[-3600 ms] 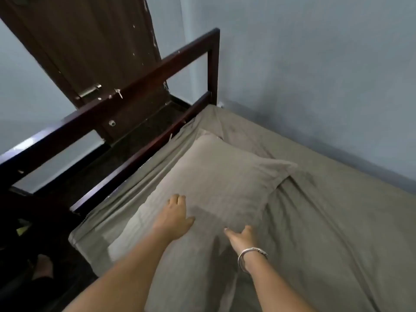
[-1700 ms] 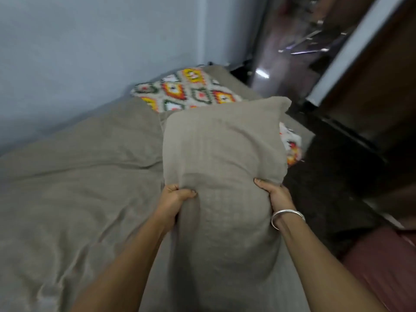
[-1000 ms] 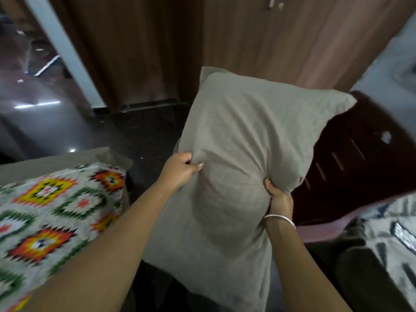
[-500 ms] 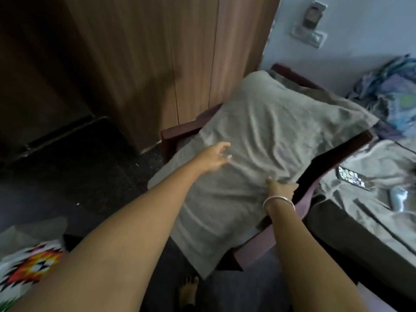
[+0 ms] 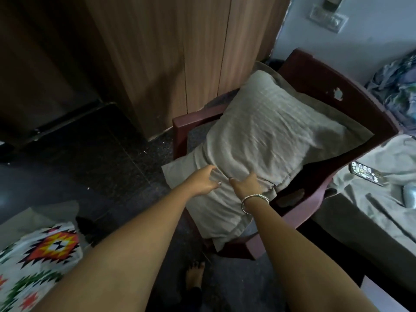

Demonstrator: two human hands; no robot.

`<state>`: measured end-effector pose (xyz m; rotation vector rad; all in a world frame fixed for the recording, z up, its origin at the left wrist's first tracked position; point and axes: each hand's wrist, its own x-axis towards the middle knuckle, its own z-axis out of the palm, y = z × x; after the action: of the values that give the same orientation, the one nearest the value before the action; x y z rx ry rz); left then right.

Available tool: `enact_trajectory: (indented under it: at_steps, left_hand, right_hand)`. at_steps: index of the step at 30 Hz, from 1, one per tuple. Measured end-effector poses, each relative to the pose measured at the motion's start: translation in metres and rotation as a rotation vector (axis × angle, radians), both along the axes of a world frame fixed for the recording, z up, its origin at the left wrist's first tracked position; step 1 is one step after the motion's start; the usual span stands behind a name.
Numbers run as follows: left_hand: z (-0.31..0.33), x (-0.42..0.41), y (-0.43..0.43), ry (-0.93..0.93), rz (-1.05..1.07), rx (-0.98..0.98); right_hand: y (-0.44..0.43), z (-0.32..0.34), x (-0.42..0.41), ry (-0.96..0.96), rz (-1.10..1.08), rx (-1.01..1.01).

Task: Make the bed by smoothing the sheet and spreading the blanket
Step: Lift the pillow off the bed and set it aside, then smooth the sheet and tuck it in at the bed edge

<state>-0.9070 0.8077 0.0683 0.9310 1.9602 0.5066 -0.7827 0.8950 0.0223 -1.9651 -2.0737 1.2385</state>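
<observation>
A grey-beige pillow lies across the seat and arms of a dark red plastic chair. My left hand is at the pillow's near edge with its fingers loosely curled, holding nothing. My right hand, with a silver bangle on the wrist, rests flat on the pillow's near part, where the fabric bunches beside it. A corner of the patterned white, orange and green blanket shows at the lower left. The bed I took the pillow from is out of view.
A wooden wardrobe stands behind the chair on a dark floor. To the right is another bed with a grey sheet, a phone and a small white object on it. Crumpled clothes lie far right. My bare foot is below.
I lifted the pillow off the bed, turned round with it and laid it on the chair. Both hands have slid down to its near edge and loosened their grip.
</observation>
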Motion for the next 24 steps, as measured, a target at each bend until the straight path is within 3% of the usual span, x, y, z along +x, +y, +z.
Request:
enact_trajectory:
  at_steps: [6, 15, 24]
  left_hand:
    - [-0.006, -0.002, -0.07, -0.035, 0.269, -0.022]
    - [0.004, 0.027, -0.222, 0.006, 0.733, -0.08]
    - [0.003, 0.151, -0.386, -0.015, 1.255, -0.087]
  right_hand:
    - [-0.051, 0.018, -0.03, -0.154, 0.616, 0.15]
    - [-0.157, 0.037, -0.062, -0.133, 1.129, 0.199]
    - [-0.323, 0.038, -0.031, -0.106, 1.67, 0.165]
